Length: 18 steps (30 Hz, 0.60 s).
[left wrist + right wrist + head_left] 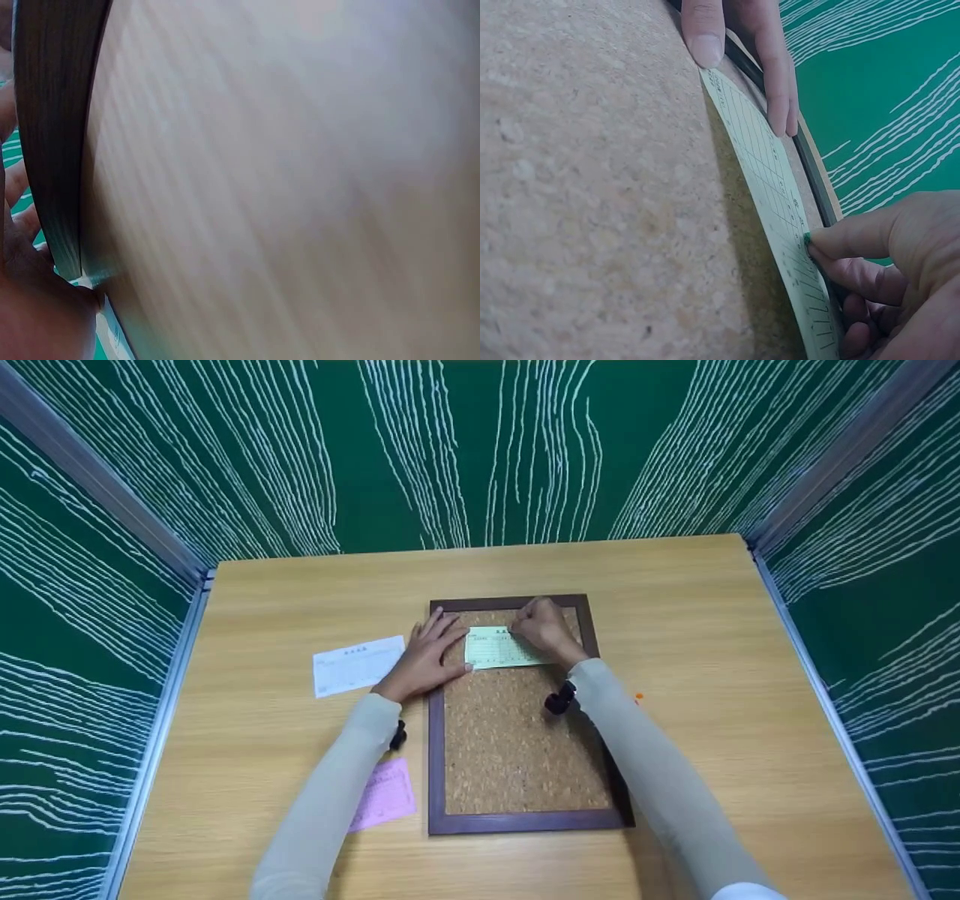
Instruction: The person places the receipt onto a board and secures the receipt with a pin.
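A green printed slip (491,647) lies across the upper part of a cork board (517,742) with a dark brown frame. My right hand (546,628) pinches a small green pushpin (808,238) between thumb and forefinger, right at the slip's top edge, its other fingers curled in. My left hand (429,654) is spread over the board's left frame side. In the right wrist view, its thumb (706,45) presses the slip's near corner and other fingers reach its top edge. The slip's lower edge bows up slightly from the cork.
Left of the board, a white printed slip (356,666) lies on the wooden table (247,720), partly behind the left hand. A pink slip (386,795) lies nearer, partly under the left forearm. Small orange bits (639,697) sit right of the board. Green, white-lined walls (480,450) surround the table.
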Tool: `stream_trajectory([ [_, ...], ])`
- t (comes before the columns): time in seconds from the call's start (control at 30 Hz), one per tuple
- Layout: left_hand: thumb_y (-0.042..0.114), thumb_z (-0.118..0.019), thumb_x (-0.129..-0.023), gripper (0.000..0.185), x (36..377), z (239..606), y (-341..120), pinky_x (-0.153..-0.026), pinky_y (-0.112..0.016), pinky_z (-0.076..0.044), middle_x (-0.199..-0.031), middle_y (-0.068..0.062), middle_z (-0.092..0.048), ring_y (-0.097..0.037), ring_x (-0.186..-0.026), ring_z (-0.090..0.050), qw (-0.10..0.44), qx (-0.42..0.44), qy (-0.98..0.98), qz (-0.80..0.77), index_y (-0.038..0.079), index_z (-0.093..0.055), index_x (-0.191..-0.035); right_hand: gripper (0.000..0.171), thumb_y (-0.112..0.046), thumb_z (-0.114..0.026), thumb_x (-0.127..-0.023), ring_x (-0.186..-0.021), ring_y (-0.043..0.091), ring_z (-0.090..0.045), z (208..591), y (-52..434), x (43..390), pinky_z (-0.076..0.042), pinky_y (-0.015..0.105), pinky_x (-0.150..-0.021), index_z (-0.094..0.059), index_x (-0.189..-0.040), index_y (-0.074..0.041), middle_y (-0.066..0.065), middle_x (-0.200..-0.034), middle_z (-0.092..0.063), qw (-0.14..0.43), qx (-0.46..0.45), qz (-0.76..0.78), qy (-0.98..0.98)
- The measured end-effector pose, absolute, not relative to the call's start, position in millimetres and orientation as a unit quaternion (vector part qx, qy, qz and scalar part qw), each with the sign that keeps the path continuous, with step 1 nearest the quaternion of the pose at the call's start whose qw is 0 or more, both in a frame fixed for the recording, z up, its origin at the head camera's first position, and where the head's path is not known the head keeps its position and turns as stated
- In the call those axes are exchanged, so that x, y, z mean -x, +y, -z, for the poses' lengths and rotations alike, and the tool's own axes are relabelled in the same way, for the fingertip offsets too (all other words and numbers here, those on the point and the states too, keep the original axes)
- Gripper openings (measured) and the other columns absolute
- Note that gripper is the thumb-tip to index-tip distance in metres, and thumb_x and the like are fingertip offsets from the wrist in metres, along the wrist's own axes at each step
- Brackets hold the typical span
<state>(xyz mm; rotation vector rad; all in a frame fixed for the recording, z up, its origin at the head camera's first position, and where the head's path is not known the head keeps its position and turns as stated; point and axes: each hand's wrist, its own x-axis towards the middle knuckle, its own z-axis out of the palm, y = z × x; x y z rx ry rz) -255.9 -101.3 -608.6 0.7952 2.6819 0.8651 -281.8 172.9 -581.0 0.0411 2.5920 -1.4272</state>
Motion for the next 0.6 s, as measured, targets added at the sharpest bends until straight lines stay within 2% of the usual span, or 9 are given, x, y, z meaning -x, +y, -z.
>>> stream_trajectory([
  [0.6, 0.054, -0.073, -0.101, 0.08, 256.2, 610.6, -102.7, -0.134, -0.063, 0.002, -0.183, -0.007, -0.025, -0.03, -0.172, 0.002, 0.102, -0.276, 0.907, -0.301, 0.018, -0.047, -0.168, 0.045, -0.002, -0.07, -0.099, -0.055, 0.014, -0.038, 577.7, 174.9, 281.6, -0.034, 0.03, -0.059, -0.053, -0.06, -0.015, -0.006, -0.058, -0.044, 0.113, -0.021, 0.477, 0.871],
])
